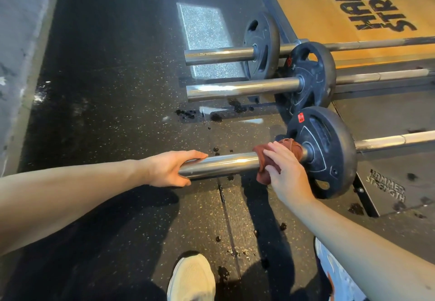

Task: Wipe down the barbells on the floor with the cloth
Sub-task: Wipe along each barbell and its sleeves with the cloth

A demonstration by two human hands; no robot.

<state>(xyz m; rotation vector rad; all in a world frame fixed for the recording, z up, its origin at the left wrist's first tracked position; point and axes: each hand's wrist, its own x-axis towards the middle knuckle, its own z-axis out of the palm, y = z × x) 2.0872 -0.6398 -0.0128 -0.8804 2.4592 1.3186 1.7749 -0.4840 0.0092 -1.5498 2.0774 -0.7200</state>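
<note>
The left hand gripped the barbell sleeve at its free end. The right hand clasped the cloth round it just beside the plate, bare steel between the hands.

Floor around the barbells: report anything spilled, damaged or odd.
Dark wet-looking blotches dot the black speckled rubber floor between the middle chrome barbell and the nearest chrome barbell, with more near the cream shoe. They look like drips of liquid; nothing looks damaged.
</note>
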